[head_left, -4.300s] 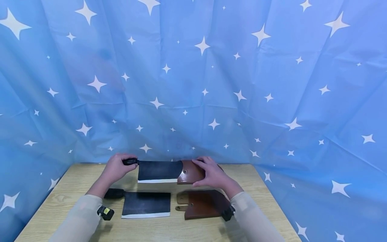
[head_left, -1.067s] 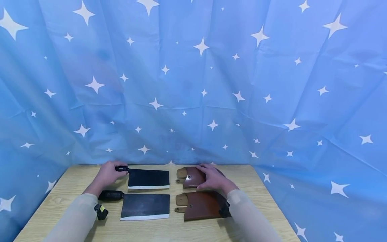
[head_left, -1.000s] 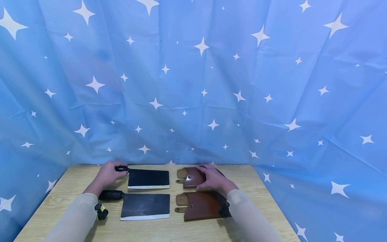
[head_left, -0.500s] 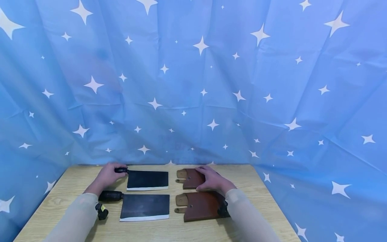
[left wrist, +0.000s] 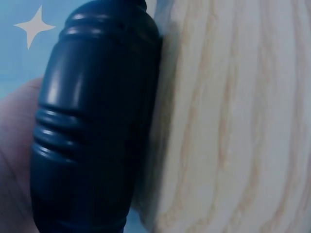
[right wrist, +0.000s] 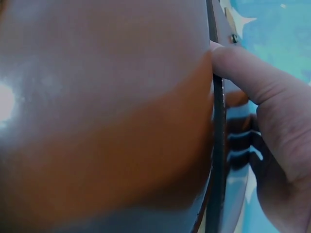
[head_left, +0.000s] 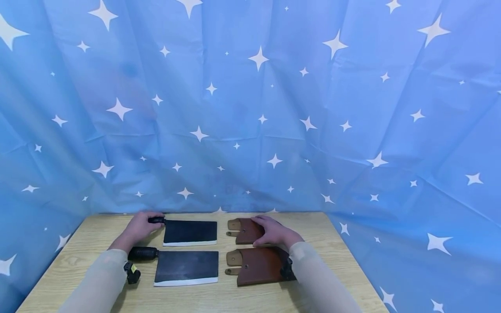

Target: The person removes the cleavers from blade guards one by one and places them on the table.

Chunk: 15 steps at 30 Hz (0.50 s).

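Note:
My left hand (head_left: 139, 227) grips the black handle of the far cleaver (head_left: 190, 231), whose dark blade lies flat with its pale edge toward me. The right hand (head_left: 278, 232) spans the far brown leather sheath (head_left: 245, 231), thumb at its near edge and fingers across the far side. Nearer me lies a second cleaver (head_left: 187, 267); its black ridged handle (left wrist: 92, 116) fills much of the left wrist view. A second sheath (head_left: 260, 266), flap open, lies under my right wrist. In the right wrist view, my thumb (right wrist: 238, 68) reaches past the near sheath (right wrist: 121, 73).
The light wooden table (head_left: 203, 300) ends at a blue star-patterned curtain (head_left: 235, 108) at the back and sides. A small black camera (head_left: 131, 273) is strapped at the left wrist, another at the right.
Earlier, the far cleaver was raised with its blade tip inside the far sheath. Now the two are apart and down on the table. In the last second, the hands have barely moved.

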Tool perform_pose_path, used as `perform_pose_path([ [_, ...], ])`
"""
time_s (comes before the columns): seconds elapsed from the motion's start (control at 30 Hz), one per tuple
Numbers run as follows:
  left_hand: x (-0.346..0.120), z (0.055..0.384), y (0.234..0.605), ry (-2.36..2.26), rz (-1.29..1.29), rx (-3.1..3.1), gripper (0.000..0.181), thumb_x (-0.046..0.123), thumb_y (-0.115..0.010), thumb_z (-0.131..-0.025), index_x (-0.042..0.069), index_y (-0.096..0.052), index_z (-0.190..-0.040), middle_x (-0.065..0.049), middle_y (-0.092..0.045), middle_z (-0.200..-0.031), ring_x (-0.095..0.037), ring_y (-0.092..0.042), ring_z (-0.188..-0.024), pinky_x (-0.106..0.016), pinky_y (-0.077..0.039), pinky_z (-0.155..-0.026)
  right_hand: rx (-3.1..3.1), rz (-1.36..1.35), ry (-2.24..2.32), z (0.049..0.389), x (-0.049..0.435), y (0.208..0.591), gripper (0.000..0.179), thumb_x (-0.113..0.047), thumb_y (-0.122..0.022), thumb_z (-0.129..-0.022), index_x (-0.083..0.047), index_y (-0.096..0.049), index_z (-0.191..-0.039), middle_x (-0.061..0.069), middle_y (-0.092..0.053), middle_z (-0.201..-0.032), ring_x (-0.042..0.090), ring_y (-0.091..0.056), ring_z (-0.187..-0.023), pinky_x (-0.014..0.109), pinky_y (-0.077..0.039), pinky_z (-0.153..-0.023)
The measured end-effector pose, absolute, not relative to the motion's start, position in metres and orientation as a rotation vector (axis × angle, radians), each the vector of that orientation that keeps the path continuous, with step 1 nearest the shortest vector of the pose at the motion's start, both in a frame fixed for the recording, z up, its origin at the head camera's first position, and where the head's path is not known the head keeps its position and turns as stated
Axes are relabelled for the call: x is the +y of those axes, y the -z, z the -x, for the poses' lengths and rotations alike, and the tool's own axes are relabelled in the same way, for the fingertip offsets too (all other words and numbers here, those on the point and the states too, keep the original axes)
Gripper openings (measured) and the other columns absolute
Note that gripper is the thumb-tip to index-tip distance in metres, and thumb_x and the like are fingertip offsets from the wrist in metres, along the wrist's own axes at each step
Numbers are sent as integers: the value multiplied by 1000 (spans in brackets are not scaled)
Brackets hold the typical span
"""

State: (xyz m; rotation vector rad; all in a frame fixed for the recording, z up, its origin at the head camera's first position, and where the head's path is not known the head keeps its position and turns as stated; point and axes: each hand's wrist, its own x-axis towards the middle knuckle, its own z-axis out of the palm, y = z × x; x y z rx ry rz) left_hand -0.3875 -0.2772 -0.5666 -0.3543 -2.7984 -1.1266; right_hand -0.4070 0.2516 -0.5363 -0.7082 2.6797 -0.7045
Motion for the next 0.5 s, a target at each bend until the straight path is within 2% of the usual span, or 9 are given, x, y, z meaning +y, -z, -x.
perform_pose_path([
  [0.5, -276, 385, 563, 1102, 348, -2821, 40, 16, -81, -102, -2, -75, -137, -34, -65, -142, -58, -60, -131, -69, -52, -104, 2710, 763, 587, 412, 250, 535, 106, -44, -94, -89, -13, -38, -173, 22, -27, -178, 44, -27, -163, 62, -37, -124],
])
